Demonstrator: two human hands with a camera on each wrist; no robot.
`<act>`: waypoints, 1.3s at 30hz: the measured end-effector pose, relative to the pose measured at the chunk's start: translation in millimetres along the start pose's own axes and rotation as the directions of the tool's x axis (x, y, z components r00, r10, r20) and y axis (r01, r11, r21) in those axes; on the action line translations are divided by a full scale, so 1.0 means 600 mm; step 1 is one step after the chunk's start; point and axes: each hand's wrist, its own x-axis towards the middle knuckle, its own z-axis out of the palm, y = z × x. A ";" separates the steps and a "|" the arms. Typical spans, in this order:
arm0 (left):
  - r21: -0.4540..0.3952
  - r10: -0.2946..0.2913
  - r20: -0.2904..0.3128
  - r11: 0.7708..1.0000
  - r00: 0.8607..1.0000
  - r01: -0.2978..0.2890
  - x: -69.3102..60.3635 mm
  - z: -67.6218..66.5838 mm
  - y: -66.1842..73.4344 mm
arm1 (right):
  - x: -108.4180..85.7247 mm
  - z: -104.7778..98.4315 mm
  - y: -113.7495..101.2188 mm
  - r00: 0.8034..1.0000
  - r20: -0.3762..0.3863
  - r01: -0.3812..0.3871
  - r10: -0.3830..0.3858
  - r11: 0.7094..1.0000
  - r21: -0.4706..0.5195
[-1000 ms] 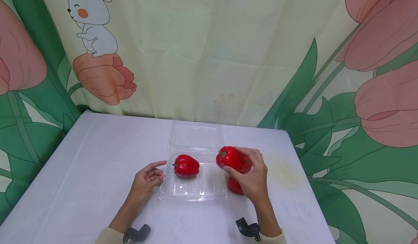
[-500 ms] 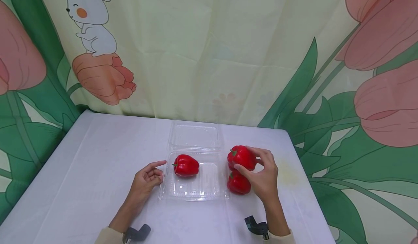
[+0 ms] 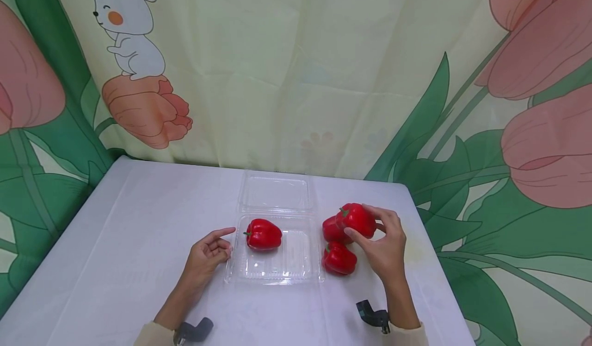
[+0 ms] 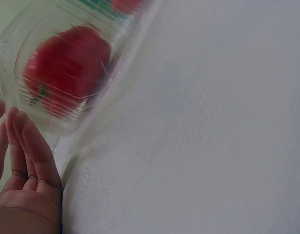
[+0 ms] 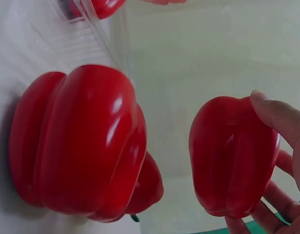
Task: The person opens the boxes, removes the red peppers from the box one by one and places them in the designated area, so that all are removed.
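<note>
My right hand (image 3: 386,243) holds a red bell pepper (image 3: 359,221) with a green stem between thumb and fingers. In the right wrist view this held pepper (image 5: 233,156) hangs apart from the others. Two more red bell peppers lie beneath and left of it: one pepper (image 3: 334,230) partly covered by the held one, the other pepper (image 3: 339,258) nearer me. A clear plastic clamshell container (image 3: 296,269) lies with its lid raised back, one red pepper (image 3: 263,234) in its left part. My left hand (image 3: 208,256) is at the container's left rim, fingers relaxed; whether they touch is unclear.
A white cloth covers the table (image 3: 152,222). The container's clear lid (image 3: 276,193) lies toward the table's back edge. Behind hangs a curtain (image 3: 296,78) printed with tulips and a rabbit. Dark camera mounts (image 3: 372,316) sit at both wrists.
My right hand has moved right with its bell pepper, away from the container and above the loose peppers, which now show more. The left hand stays in place.
</note>
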 end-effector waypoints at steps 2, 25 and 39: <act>0.000 -0.002 0.000 1.000 1.000 0.002 0.000 0.000 0.000 | 0.003 -0.002 0.006 1.000 -0.005 -0.003 0.003 1.000 -0.007; -0.008 0.006 0.007 1.000 1.000 -0.006 0.001 -0.001 -0.001 | 0.026 -0.031 0.061 0.996 -0.031 -0.083 0.081 0.995 -0.058; -0.007 0.010 0.013 1.000 1.000 -0.010 0.001 -0.003 -0.003 | 0.030 -0.044 0.105 0.992 0.017 -0.120 0.122 0.989 -0.086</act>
